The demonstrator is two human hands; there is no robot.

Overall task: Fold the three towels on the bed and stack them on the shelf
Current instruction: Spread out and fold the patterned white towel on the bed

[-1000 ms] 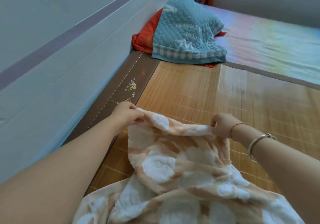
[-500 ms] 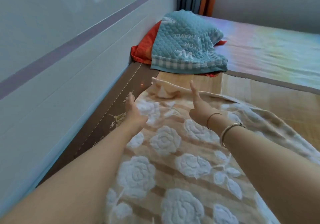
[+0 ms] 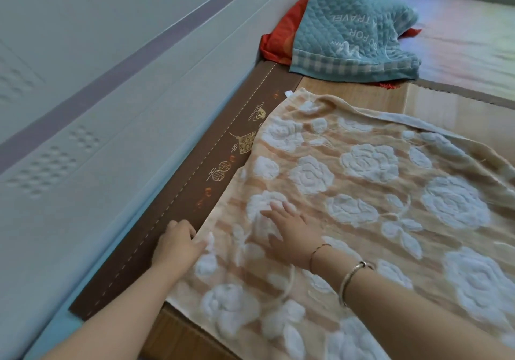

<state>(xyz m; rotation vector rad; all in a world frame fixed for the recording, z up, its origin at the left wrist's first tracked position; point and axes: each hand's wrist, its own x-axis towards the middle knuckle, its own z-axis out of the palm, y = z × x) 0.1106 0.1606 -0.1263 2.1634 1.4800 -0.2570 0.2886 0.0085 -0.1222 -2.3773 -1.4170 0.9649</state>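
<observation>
Left hand [image 3: 178, 241] is set at the towel's [image 3: 362, 206] left edge, fingers curled over the hem where it meets the brown mat border [image 3: 223, 148]; the edge appears to be pinched, though the underside of the grip is hidden. Right hand [image 3: 289, 228] is laid flat on the pile just beside it, toward 3 o'clock, fingers spread and pointing to about 11 o'clock, pressing the cloth down.

The rose-patterned towel is spread open on the bed's bamboo mat [image 3: 334, 85], reaching away from both hands toward 12 to 3 o'clock. Its long axis cannot be fixed, as the near and right ends run out of view. The far corner at 12 o'clock is rumpled.

Judgement: both hands sit on the left margin, the left one nearer the hem, so a fold would likely be carried from this edge toward 3 o'clock.

A blue quilted cloth [image 3: 354, 31] over something red [image 3: 281, 39] is noted well apart, at 12 o'clock.
</observation>
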